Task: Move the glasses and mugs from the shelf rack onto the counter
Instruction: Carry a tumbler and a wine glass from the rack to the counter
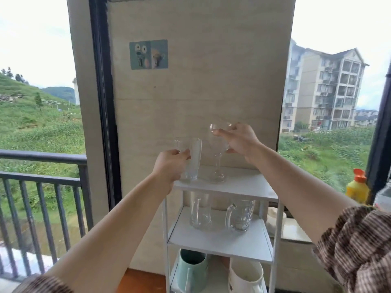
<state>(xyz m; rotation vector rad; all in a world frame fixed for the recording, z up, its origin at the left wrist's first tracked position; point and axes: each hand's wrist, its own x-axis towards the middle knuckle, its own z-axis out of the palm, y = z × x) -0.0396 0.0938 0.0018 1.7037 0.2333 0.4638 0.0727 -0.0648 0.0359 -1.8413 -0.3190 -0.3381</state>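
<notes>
A white shelf rack stands against the beige wall. On its top shelf are a tall clear tumbler and a stemmed wine glass. My left hand is wrapped around the tumbler's left side. My right hand grips the wine glass bowl from the right. Both glasses still seem to rest on the shelf. The middle shelf carries two clear glass mugs. On the lowest visible shelf stand a green mug and a white mug.
A counter edge lies to the right of the rack, with a yellow bottle with an orange cap beyond it. A dark balcony railing runs at the left. Two picture hooks hang on the wall.
</notes>
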